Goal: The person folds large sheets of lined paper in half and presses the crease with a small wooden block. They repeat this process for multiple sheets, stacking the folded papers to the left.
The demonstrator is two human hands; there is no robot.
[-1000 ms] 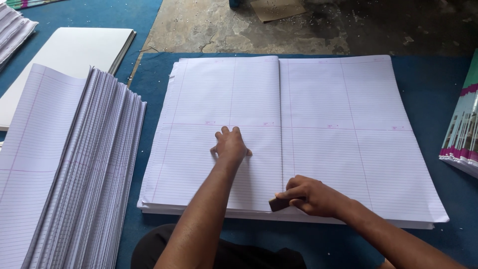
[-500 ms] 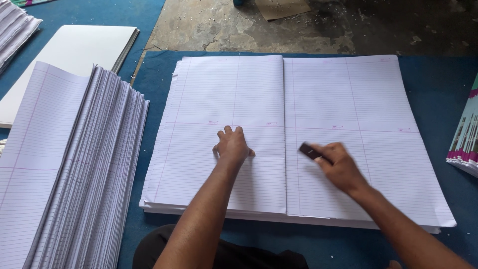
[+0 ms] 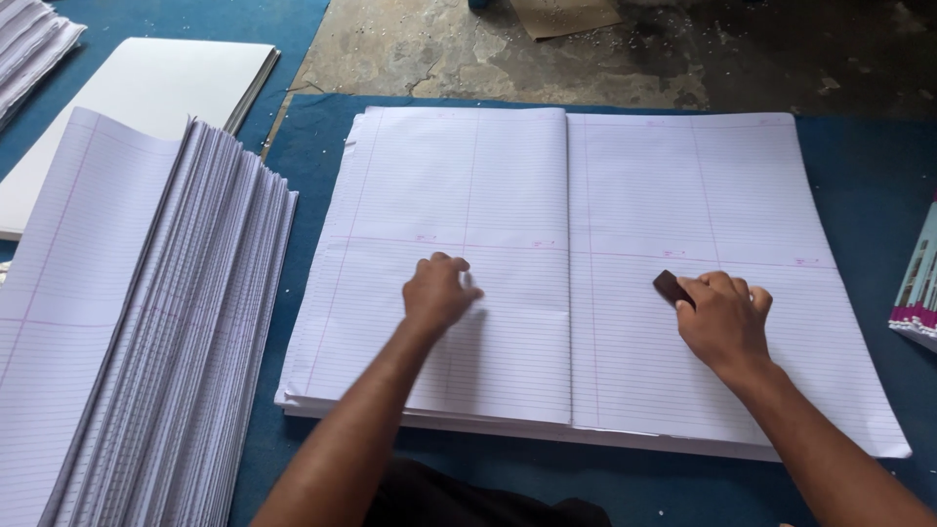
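A large stack of ruled white sheets [image 3: 508, 176], creased down the middle, lies flat on a blue mat. My left hand [image 3: 439, 293] rests knuckles down on the left half, fingers curled, holding nothing. My right hand [image 3: 724, 317] is on the right half of the sheets, gripping a small dark brown block [image 3: 672, 287] that pokes out past the fingers and touches the paper.
A tall fanned pile of ruled sheets [image 3: 146, 322] stands at the left. Plain white boards [image 3: 146, 98] lie behind it. Coloured book spines [image 3: 919, 283] sit at the right edge. Bare concrete floor [image 3: 605, 59] lies beyond the blue mat [image 3: 859, 185].
My right hand has carried the dark block from the centre fold near the front edge out to the right and farther up the right page. The left hand has stayed in place.
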